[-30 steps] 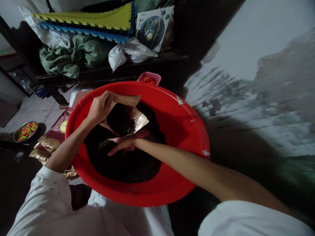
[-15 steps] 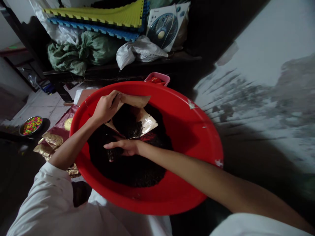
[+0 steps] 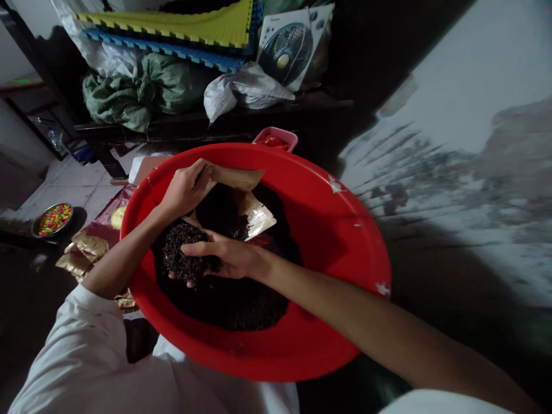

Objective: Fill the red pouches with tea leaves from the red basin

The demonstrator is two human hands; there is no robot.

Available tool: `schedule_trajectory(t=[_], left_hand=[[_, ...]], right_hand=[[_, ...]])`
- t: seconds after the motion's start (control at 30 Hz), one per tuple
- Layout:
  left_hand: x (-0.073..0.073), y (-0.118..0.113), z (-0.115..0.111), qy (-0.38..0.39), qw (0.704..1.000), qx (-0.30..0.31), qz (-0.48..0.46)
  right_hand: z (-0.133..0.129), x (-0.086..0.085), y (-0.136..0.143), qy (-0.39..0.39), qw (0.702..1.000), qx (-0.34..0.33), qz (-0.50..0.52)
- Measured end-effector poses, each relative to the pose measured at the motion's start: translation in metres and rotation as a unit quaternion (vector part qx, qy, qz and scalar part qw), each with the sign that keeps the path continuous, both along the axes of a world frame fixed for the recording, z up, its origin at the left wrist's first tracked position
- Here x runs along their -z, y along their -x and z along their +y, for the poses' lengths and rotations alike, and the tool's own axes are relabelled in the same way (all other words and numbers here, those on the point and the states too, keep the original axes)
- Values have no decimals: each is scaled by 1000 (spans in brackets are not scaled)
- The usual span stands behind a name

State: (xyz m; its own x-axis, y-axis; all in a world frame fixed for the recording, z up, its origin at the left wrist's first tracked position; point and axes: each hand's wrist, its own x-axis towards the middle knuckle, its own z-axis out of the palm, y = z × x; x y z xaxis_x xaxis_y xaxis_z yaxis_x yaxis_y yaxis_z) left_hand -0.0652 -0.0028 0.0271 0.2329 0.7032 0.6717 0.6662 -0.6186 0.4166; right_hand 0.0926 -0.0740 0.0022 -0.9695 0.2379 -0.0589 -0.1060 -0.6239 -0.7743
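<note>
A large red basin (image 3: 328, 230) holds a heap of dark dried flakes (image 3: 254, 313), which look like loose tea leaves. Inside it lies an open foil-lined bag (image 3: 261, 217), its mouth spread wide and dark flakes within. My left hand (image 3: 187, 187) grips the bag's upper left edge, fingers closed on it. Just below the bag's mouth, my right hand (image 3: 219, 256) is cupped around a heaped handful of the flakes, its thumb over them and fingertips showing beneath.
Left of the basin are a maroon and gold bag (image 3: 97, 236) and a metal bowl (image 3: 54, 220) of colourful pieces. A pink basket (image 3: 287, 135) sits behind the basin. Sacks, foam mats (image 3: 190, 26) and a fan (image 3: 284, 49) rest on a dark bench. A stained wall stands right.
My right hand has risen slightly, and a large handful of dark flakes now shows in it. My left hand still holds the bag in nearly the same place.
</note>
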Motion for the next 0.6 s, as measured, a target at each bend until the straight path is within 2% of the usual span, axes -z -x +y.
schedule_trajectory(t=[0.2, 0.4, 0.6], left_hand=[[3, 4, 6, -6, 1000, 17, 6], [0, 4, 1, 29, 999, 26, 4], [-3, 1, -2, 31, 999, 32, 1]], right_hand=[[16, -21, -20, -27, 993, 112, 12], [30, -30, -35, -57, 964, 261, -5], [35, -34, -37, -96, 944, 316, -9]])
